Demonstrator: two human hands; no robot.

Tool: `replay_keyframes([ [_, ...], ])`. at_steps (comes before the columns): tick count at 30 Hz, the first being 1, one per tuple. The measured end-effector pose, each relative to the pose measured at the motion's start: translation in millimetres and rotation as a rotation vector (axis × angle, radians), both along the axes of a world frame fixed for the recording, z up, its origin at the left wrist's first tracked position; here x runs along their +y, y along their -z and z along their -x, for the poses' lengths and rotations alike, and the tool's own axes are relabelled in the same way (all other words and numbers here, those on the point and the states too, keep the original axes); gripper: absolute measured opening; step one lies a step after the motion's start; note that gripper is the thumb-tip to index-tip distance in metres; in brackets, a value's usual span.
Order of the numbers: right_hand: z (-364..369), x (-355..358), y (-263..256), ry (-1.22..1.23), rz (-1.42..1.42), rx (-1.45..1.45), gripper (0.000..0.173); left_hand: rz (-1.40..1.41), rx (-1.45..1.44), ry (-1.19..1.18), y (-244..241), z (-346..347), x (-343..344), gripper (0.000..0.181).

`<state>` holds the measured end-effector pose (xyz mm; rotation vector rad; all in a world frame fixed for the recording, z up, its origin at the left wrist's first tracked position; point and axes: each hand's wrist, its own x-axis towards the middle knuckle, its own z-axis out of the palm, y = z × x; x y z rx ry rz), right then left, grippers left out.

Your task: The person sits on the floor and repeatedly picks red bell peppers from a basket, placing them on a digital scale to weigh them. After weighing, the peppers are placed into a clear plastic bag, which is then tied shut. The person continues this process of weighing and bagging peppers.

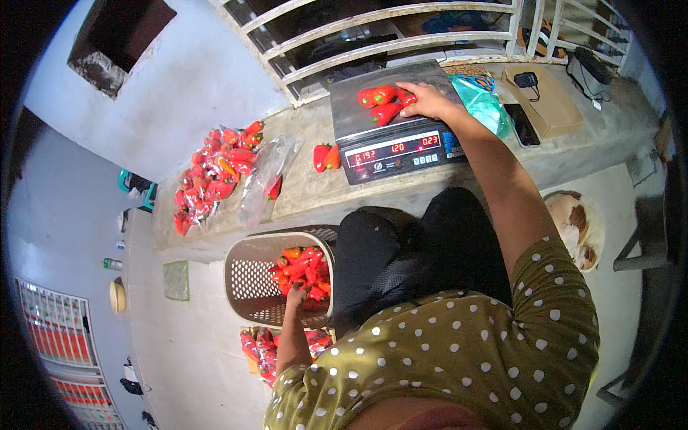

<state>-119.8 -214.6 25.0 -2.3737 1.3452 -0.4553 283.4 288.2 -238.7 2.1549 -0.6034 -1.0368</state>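
Note:
My right hand point(427, 100) is over the metal pan of a digital weighing scale point(352, 122), thumb and fingers around a red pepper point(407, 98). Several more red peppers point(384, 95) lie beside it on the pan. Red digits glow on the scale's display. My left hand point(298, 293) reaches into a tall plastic basket point(236, 293) with perforated walls and touches the red and orange peppers point(301, 267) inside. Its fingertips are partly hidden, so its grip is unclear. Two loose peppers point(325, 157) rest just left of the scale.
Bagged red peppers point(215, 177) lie on the concrete ledge point(295, 188), near a clear plastic bag point(263, 183) and one pepper point(274, 188). Further bagged peppers point(263, 355) sit below the basket. Right of the scale are a green bag point(484, 107), phone point(521, 125) and cardboard point(559, 115). An animal point(575, 226) lies at right.

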Motion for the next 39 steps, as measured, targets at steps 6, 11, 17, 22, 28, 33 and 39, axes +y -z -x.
replay_keyframes([
  [6, 6.2, -2.6, 19.2, 0.044, 0.049, -0.057, 0.067, -0.108, 0.378, 0.085, 43.3, 20.8, -22.7, 0.035],
  [11, 12.9, -1.2, 24.6, 0.319, 0.116, -0.176, 0.054, -0.144, 0.541, 0.053, 73.3, 41.8, -30.4, 0.033],
  [17, 26.6, 6.9, 24.1, 0.367, 0.158, -0.166, 0.054, -0.168, 0.625, 0.012, 98.0, 46.1, -27.1, 0.031],
  [22, 51.4, 14.7, 17.5, 0.381, 0.220, -0.284, 0.055, -0.180, 0.679, -0.008, 114.2, 47.0, -28.3, 0.029],
  [28, 66.6, 75.3, -4.0, 0.295, 0.255, -0.398, 0.048, -0.179, 0.692, -0.076, 143.6, 49.0, -18.9, 0.027],
  [33, 98.7, 98.9, 8.3, 0.165, 0.057, -0.344, 0.044, -0.517, -0.251, 0.360, 185.7, 39.3, -4.1, 0.034],
  [39, 16.8, 178.5, -25.1, -0.251, -0.293, -0.073, 0.042, -0.890, -0.370, 0.255, 82.7, 55.6, -25.6, 0.049],
])
